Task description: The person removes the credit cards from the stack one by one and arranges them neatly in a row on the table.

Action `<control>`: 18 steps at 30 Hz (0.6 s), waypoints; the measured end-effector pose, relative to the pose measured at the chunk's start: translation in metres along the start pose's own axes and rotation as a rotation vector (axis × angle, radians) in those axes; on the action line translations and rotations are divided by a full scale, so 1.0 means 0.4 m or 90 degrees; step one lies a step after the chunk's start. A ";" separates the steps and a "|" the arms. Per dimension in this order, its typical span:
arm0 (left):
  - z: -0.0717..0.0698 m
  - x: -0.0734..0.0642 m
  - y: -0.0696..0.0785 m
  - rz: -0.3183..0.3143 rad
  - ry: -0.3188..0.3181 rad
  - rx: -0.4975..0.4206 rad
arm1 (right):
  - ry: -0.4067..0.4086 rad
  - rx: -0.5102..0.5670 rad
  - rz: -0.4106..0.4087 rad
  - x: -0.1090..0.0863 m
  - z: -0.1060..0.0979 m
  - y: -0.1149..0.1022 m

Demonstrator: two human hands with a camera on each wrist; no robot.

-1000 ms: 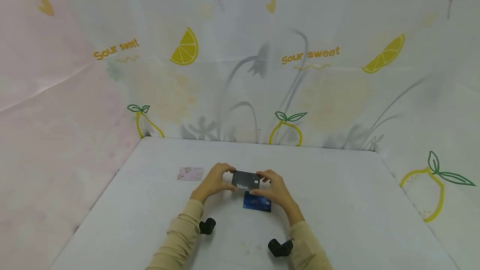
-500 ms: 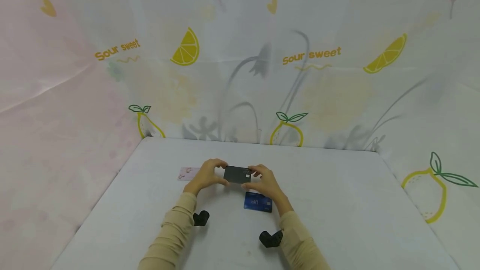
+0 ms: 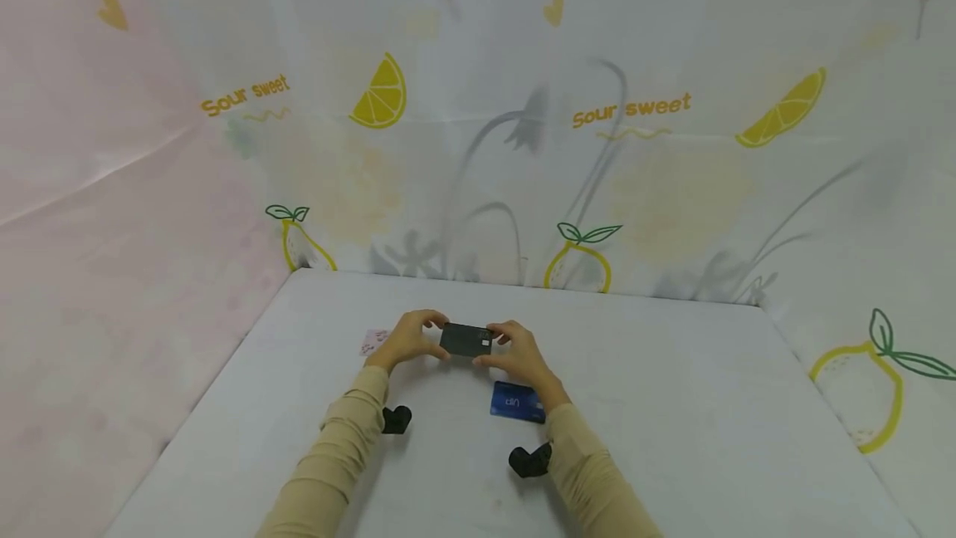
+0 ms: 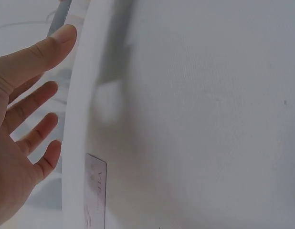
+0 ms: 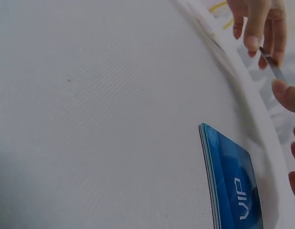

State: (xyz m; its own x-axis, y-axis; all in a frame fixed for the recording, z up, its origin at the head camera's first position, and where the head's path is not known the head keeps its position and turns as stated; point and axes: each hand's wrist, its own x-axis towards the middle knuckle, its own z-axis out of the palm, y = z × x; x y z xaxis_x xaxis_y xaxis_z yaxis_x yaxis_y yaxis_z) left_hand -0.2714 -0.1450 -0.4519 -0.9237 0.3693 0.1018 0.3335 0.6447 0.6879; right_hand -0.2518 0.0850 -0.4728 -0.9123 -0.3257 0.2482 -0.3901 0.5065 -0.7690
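"What is sitting nearest to you?"

"My sleeves (image 3: 321,459), with a black device (image 3: 529,462) showing by each wrist. Farther out, a blue stack (image 3: 515,403) is lying flat on the bench (image 3: 672,388), VIP lettering up. From my right wrist I am seeing several layers in it, roughly lined up, perhaps so that they are staying tidy."

"And what are you gripping?"

"A black card (image 3: 466,340), raised above the bench, just past the blue stack. My left hand (image 3: 409,339) is pinching one short end and my right hand (image 3: 524,357) is pinching the other, thumbs at the near edge, fingers at the far one. Whether it is one card or several, I cannot tell."

"Why by the ends?"

"I think that is steadying it and leaving most of its face uncovered."

"Is anything lying past that?"

"A pink card (image 3: 374,342), resting on the bench and partly hiding behind my left hand. It is lying well apart from the blue stack, maybe so the two are not mixing. Beyond the bench, a lemon-print cloth (image 3: 485,148) is hanging."
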 end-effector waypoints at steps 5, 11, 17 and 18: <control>-0.005 0.004 -0.018 -0.033 0.018 0.052 | -0.013 -0.029 -0.009 0.020 0.019 0.009; -0.012 0.008 -0.039 -0.094 0.004 0.105 | -0.033 -0.038 -0.003 0.038 0.046 0.017; -0.019 0.003 -0.052 -0.126 -0.008 0.134 | -0.042 -0.051 -0.004 0.050 0.075 0.028; -0.019 0.003 -0.055 -0.128 -0.010 0.143 | -0.042 -0.055 -0.007 0.051 0.079 0.028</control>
State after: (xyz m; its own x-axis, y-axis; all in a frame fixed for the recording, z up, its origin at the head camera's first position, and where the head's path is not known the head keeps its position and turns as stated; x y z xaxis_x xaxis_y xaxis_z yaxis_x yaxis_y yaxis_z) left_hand -0.2812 -0.1640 -0.4616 -0.9730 0.2284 -0.0321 0.1795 0.8372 0.5167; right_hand -0.2709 0.0589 -0.4950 -0.8992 -0.3811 0.2148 -0.4112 0.5685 -0.7126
